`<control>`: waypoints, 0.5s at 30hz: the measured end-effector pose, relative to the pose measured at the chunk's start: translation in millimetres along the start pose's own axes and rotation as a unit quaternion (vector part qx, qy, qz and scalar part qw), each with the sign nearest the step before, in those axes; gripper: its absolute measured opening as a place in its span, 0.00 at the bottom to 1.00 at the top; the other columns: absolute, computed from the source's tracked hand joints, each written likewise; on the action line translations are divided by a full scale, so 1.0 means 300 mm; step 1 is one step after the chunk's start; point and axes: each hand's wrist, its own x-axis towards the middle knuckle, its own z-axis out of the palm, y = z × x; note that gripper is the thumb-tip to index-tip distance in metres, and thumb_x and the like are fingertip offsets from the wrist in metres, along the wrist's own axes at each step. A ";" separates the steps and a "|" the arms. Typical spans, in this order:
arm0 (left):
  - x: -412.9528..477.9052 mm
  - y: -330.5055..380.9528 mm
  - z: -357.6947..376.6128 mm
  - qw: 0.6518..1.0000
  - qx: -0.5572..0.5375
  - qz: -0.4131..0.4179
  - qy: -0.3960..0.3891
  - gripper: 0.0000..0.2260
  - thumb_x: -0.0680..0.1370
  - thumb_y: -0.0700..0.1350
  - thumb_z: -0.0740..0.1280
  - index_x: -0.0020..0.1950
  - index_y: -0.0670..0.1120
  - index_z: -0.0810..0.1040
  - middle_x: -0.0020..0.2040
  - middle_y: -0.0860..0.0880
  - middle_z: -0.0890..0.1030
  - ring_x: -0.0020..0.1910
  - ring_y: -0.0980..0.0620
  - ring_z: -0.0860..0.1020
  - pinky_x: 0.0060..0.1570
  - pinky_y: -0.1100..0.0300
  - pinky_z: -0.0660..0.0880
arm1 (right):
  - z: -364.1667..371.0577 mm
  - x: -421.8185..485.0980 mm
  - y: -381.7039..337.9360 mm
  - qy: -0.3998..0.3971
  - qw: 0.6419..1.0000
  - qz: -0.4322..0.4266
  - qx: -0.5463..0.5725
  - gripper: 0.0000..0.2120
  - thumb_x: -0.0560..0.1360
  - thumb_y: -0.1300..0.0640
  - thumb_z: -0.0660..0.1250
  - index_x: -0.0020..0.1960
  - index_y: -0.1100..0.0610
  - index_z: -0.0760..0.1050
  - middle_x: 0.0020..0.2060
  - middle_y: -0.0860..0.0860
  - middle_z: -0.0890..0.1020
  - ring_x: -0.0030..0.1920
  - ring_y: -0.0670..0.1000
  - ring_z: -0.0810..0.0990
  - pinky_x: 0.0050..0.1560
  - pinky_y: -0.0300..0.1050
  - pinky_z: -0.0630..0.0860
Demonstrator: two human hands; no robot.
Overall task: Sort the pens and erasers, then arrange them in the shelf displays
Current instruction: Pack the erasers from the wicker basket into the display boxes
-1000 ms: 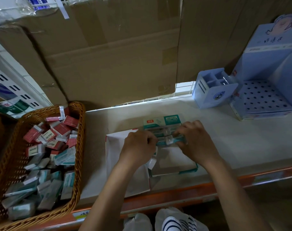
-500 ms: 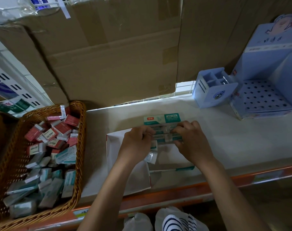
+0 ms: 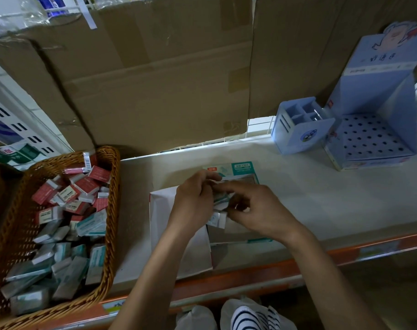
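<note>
- Your left hand (image 3: 194, 198) and right hand (image 3: 257, 210): fingers curled, pinching a small clump of teal erasers (image 3: 220, 201) between them.
- Open display box (image 3: 240, 169) lies directly beneath your fingertips.
- Wicker basket (image 3: 113, 186) of loose erasers (image 3: 67, 210) sits well left of your left fingers.
- Blue pen stand (image 3: 369, 136) stands well beyond your right fingers.

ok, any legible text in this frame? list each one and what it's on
"2B": on a red-sleeved eraser in the wicker basket.
Blue display stand, header script: stylised, can't be read.
Teal eraser box, top label: too small to read.
Shelf-edge tag: blurred.
Other eraser sleeves: print too small.
</note>
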 end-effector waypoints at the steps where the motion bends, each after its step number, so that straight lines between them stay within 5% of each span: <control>1: -0.002 -0.001 0.000 1.000 -0.007 0.005 -0.005 0.18 0.79 0.35 0.52 0.46 0.53 0.76 0.52 0.51 0.79 0.54 0.52 0.78 0.56 0.54 0.77 | 0.008 0.001 0.003 0.025 1.000 -0.006 0.007 0.18 0.71 0.65 0.71 0.59 0.52 0.79 0.48 0.41 0.80 0.43 0.39 0.79 0.46 0.32 0.75; 4: -0.008 -0.009 -0.008 0.999 -0.027 0.006 -0.018 0.13 0.82 0.41 0.54 0.48 0.53 0.76 0.52 0.49 0.81 0.43 0.52 0.82 0.47 0.53 0.80 | 0.021 0.000 0.018 0.101 0.994 -0.010 0.031 0.11 0.72 0.64 0.71 0.51 0.51 0.81 0.44 0.36 0.78 0.43 0.36 0.79 0.45 0.31 0.75; 7: -0.015 -0.016 -0.027 0.999 -0.037 -0.005 -0.024 0.10 0.81 0.49 0.58 0.50 0.48 0.77 0.49 0.51 0.81 0.29 0.51 0.80 0.35 0.53 0.79 | 0.018 0.002 0.025 0.152 0.984 0.052 0.082 0.06 0.75 0.60 0.68 0.45 0.50 0.78 0.40 0.43 0.81 0.36 0.41 0.80 0.37 0.34 0.77; 13: -0.012 -0.036 -0.038 0.999 -0.044 -0.023 -0.007 0.04 0.77 0.42 0.67 0.48 0.50 0.80 0.48 0.49 0.82 0.33 0.58 0.79 0.30 0.64 0.75 | -0.006 0.001 0.030 0.137 0.974 0.103 0.145 0.05 0.76 0.59 0.66 0.51 0.53 0.77 0.42 0.48 0.82 0.35 0.47 0.83 0.36 0.40 0.80; 15: -0.014 -0.034 -0.040 0.997 -0.077 -0.031 -0.005 0.05 0.77 0.40 0.67 0.47 0.49 0.80 0.46 0.46 0.82 0.27 0.62 0.75 0.28 0.69 0.71 | -0.003 0.000 0.036 0.130 0.989 0.053 0.054 0.10 0.74 0.60 0.70 0.53 0.50 0.77 0.46 0.44 0.80 0.41 0.43 0.82 0.41 0.35 0.79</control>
